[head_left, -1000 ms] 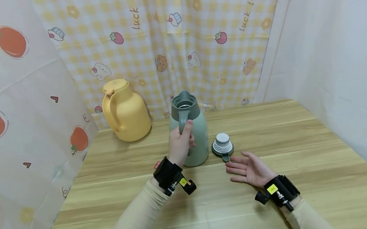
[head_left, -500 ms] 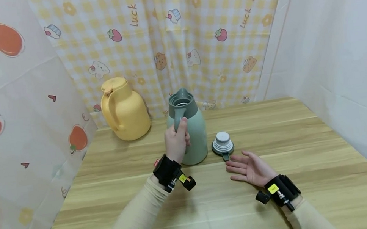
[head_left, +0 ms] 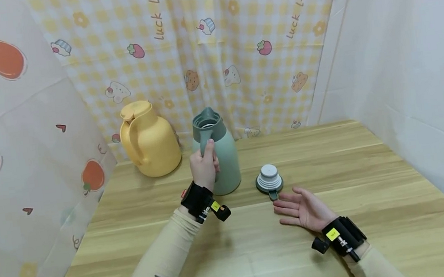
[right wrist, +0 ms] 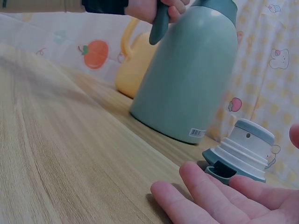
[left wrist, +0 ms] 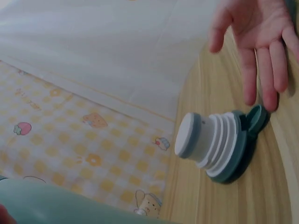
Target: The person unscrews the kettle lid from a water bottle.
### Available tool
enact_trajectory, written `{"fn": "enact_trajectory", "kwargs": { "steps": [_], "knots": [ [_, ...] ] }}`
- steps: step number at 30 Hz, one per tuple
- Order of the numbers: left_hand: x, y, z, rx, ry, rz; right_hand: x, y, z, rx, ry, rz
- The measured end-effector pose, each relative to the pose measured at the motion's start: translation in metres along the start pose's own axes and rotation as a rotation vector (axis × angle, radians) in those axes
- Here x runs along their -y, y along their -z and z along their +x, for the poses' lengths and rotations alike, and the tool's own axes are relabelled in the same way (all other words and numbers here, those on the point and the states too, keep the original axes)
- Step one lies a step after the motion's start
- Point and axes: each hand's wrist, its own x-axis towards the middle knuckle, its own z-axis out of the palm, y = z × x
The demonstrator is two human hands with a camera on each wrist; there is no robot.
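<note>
My left hand grips the handle of a pale green vacuum jug, thumb on top of the handle. The jug's dark green neck is uncovered, its mouth showing; whether its base touches the table I cannot tell. To its right, a white and dark green stopper lid lies upside down, its tab toward me. Beside that tab rests my right hand, palm up with fingers relaxed, holding nothing. The right wrist view shows these fingertips close to the lid; touching or apart is unclear.
A yellow jug with its lid on stands at the back left of the wooden table. A checked curtain hangs behind, and pale sheets close off both sides.
My left hand has carried the green jug a little left and upward in the head view, away from the lid. The right hand and lid stay put; the head view shifts slightly.
</note>
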Motion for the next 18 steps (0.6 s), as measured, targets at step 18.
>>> {"fn": "enact_trajectory", "kwargs": {
  "steps": [18],
  "knots": [
    [0.026,-0.003,0.050,-0.078,-0.074,0.057,-0.001,0.004,-0.001,0.036,0.008,-0.024]
  ]
}}
